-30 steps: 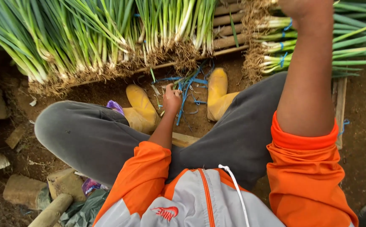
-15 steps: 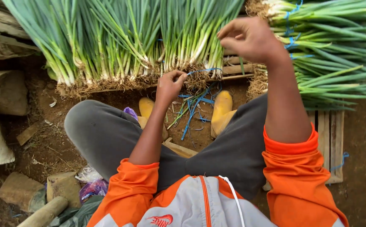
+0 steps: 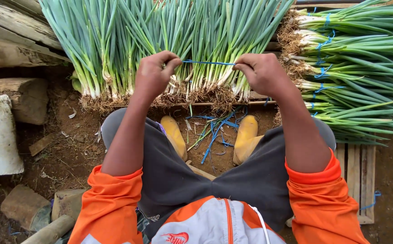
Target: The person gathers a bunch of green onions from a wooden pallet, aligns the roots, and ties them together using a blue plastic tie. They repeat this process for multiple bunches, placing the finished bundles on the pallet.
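Nearest the camera, orange sleeves (image 3: 110, 203) and a grey-and-orange jacket front, then dark grey trousers (image 3: 183, 167) over bent knees. Between the knees, two yellow boots (image 3: 246, 138) on brown soil, with loose blue ties (image 3: 214, 133) scattered between them. Off to the left, stone blocks (image 3: 0, 135) and weathered timber (image 3: 11, 49). At the lower right, a slatted wooden pallet (image 3: 363, 171).

Further out, left hand (image 3: 153, 74) and right hand (image 3: 262, 72) level with each other, each pinched shut on one end of a thin blue string (image 3: 208, 63). String pulled taut and straight between the fingertips, lying across the white lower stems of the loose green onions (image 3: 169, 40) just above their roots. Onions long and green-leaved, pale at the base, with tangled brown roots pointing toward the boots.

Farther right, tied onion bundles (image 3: 354, 68) stacked sideways, roots facing left, each bound with blue ties.
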